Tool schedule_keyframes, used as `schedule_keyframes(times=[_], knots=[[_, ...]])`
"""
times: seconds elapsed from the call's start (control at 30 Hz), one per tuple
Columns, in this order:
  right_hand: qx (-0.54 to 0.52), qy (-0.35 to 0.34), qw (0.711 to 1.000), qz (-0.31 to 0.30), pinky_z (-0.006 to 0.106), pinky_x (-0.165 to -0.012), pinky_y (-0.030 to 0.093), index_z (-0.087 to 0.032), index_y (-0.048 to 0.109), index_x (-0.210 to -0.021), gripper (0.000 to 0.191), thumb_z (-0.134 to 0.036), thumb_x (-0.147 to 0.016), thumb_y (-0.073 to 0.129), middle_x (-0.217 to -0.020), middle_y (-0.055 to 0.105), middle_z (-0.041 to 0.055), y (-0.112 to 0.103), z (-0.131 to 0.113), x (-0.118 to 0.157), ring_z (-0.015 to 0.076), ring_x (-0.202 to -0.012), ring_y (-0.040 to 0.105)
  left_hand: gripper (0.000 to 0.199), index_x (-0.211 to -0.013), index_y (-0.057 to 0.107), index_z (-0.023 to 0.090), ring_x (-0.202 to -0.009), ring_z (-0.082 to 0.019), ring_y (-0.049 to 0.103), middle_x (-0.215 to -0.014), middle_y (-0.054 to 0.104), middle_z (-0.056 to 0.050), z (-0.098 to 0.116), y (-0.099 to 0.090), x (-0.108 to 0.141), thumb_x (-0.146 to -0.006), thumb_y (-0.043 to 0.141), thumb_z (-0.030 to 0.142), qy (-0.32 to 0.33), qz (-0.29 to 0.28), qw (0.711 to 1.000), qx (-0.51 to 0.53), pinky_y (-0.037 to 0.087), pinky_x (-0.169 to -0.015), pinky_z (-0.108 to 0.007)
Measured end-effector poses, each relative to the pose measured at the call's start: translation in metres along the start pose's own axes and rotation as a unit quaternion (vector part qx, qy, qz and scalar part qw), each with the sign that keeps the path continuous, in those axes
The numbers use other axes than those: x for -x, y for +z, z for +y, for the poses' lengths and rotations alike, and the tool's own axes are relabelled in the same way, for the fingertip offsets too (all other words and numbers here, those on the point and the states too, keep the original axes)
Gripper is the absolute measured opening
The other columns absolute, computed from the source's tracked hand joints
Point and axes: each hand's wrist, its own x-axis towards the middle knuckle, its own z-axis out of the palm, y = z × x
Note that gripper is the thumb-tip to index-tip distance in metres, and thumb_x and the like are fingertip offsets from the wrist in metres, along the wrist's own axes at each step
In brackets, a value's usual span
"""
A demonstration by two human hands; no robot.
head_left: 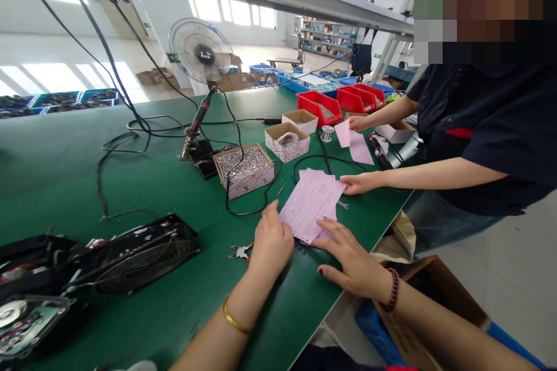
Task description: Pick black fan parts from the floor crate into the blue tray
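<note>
Several pink paper sheets with printing and punched edges lie in an uneven stack above the green table. My left hand is at their left edge, its fingers curled and closed against the paper. My right hand touches the lower right corner with outstretched fingers, its thumb held apart from them. A co-worker's hand is at the right edge of the same sheets. The co-worker's other hand holds a smaller pink slip. Diagonal cutters lie left of my left hand.
Beyond the sheets stand a box of small metal parts, white cartons and red bins. A soldering iron leans in its stand, its cable looping nearby. Black fan equipment occupies the left. A cardboard box stands below the table edge.
</note>
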Motion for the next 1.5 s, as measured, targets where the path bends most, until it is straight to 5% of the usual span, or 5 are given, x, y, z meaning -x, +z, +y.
schedule_keyframes(times=[0.17,0.53,0.8,1.17,1.5], knots=[[-0.251,0.136,0.941,0.184,0.048,-0.118,0.035,-0.025,0.062,-0.123,0.042,-0.058,-0.103,0.047,-0.148,0.047,0.0117,0.010,0.004,-0.008,0.0298,-0.141,0.040,0.059,-0.146,0.040,0.000,-0.142,-0.031,0.047,-0.149,0.049,-0.028,0.030,-0.015,-0.045,-0.090,0.053,0.014,-0.127,-0.122,0.984,0.019,0.038,-0.118,-0.038],[-0.618,0.259,0.700,0.248,0.035,-0.085,0.051,-0.024,0.065,-0.098,0.054,-0.063,-0.065,0.081,-0.102,0.061,0.0047,0.023,-0.013,-0.059,0.0250,-0.102,0.056,0.034,-0.106,0.069,0.001,-0.099,-0.032,0.073,-0.110,0.074,-0.025,0.044,-0.010,-0.103,-0.081,0.071,0.023,-0.174,-0.243,0.954,-0.012,0.053,-0.068,-0.029],[-0.614,0.258,0.702,0.252,0.035,-0.086,0.052,-0.023,0.064,-0.100,0.054,-0.059,-0.064,0.082,-0.109,0.061,0.0055,0.029,-0.009,-0.057,0.0249,-0.105,0.056,0.028,-0.108,0.068,0.005,-0.089,-0.024,0.074,-0.109,0.075,-0.018,0.050,-0.014,-0.098,-0.084,0.067,0.019,-0.140,-0.271,0.952,-0.020,0.049,-0.055,-0.024],[-0.479,0.195,0.802,0.299,0.052,-0.111,0.043,-0.026,0.060,-0.116,0.052,-0.066,-0.083,0.068,-0.131,0.059,0.0098,0.032,0.020,-0.027,0.0303,-0.130,0.049,0.039,-0.125,0.057,0.014,-0.120,-0.034,0.065,-0.125,0.068,-0.020,0.090,-0.061,-0.068,-0.087,0.050,0.010,0.071,-0.165,0.958,-0.225,0.049,-0.099,-0.045],[-0.477,0.207,0.793,0.315,0.051,-0.109,0.046,-0.024,0.060,-0.111,0.051,-0.062,-0.079,0.072,-0.122,0.062,0.0095,0.030,0.033,-0.017,0.0301,-0.124,0.056,0.033,-0.122,0.052,0.013,-0.102,-0.030,0.073,-0.107,0.074,-0.017,0.084,-0.026,-0.030,-0.088,0.050,0.012,0.117,-0.228,0.920,-0.298,0.052,-0.084,-0.038]])
